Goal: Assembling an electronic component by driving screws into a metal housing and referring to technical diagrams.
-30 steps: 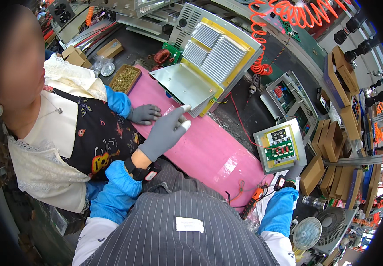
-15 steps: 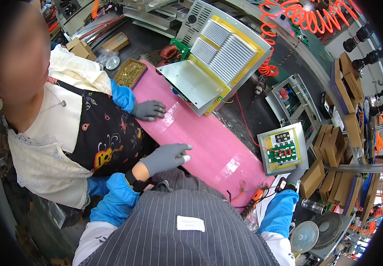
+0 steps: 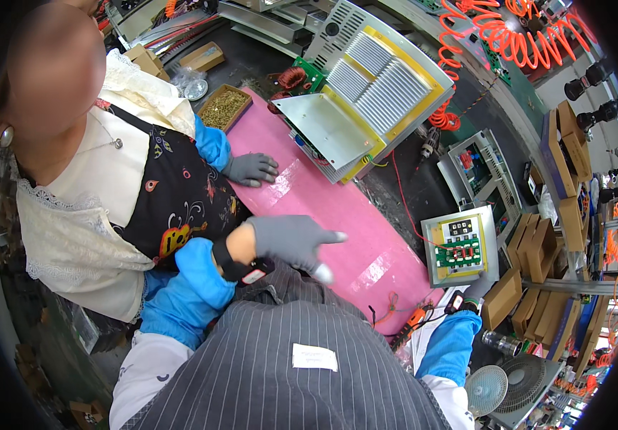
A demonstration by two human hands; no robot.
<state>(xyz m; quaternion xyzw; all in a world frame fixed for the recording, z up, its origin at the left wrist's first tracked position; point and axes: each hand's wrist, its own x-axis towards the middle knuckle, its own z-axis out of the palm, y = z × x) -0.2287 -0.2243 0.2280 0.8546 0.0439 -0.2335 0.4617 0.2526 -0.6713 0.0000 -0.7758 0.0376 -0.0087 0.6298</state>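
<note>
My left hand (image 3: 295, 244), in a grey glove with pale fingertips, hovers over the near edge of a pink mat (image 3: 323, 215). Its index finger points right, the thumb stands apart, and nothing is held. At the right, my right hand (image 3: 475, 288) is by the lower right corner of a metal plate (image 3: 494, 251) carrying a green circuit board (image 3: 459, 253). Its fingers are mostly hidden, so whether they grip the plate is unclear. An orange-and-black tool (image 3: 413, 319) with cables lies left of my right wrist, beside white paper (image 3: 434, 333).
At the left, a co-worker's gloved hand (image 3: 252, 170) rests on the mat. A large finned heat-sink unit (image 3: 373, 86) stands at the far side. A box of small brass-coloured parts (image 3: 224, 109), an open metal chassis (image 3: 477, 168), cardboard bins (image 3: 502, 299) and a fan (image 3: 486, 390) surround the mat.
My left hand has moved right, its index finger extending farther over the mat. My right hand stays by the plate's corner. The whole view has shifted slightly.
</note>
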